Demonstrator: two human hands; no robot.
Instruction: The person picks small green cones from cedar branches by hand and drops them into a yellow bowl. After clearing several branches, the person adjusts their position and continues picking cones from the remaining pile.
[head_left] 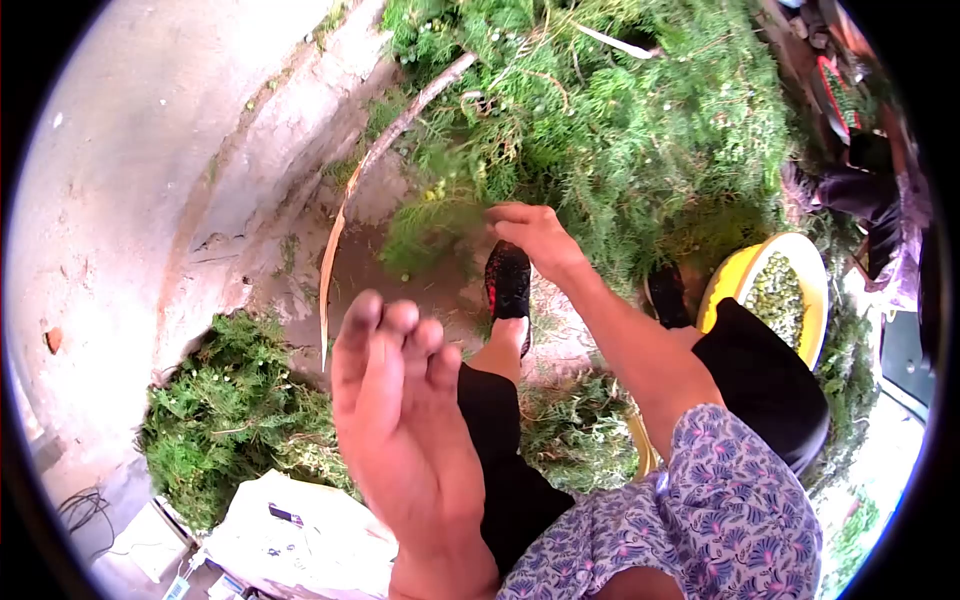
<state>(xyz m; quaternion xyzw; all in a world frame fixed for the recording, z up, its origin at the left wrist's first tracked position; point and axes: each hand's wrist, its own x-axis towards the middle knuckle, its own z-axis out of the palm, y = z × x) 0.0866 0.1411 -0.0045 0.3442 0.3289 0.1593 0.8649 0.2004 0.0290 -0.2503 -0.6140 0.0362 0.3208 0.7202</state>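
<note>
My left hand [410,430] is raised close to the camera, palm showing. Its fingers are stretched upward and slightly bent, with dark stains on the tips and nothing in it. Further out, my right hand [540,240] reaches forward above a black shoe [508,285]. A feathery green conifer sprig [430,225], blurred by motion, extends leftward from its fingertips; their grip is partly hidden. Just beyond that hand lies a large heap of cut conifer branches [640,130] with small pale cones among the leaves.
At right stands a yellow tub [815,290] holding small green cones. Another greenery pile [230,420] lies at left, beside a white sack [295,540]. A long split branch [345,210] rests on the concrete floor [130,180]. Another person's dark-clothed leg [860,195] shows at far right.
</note>
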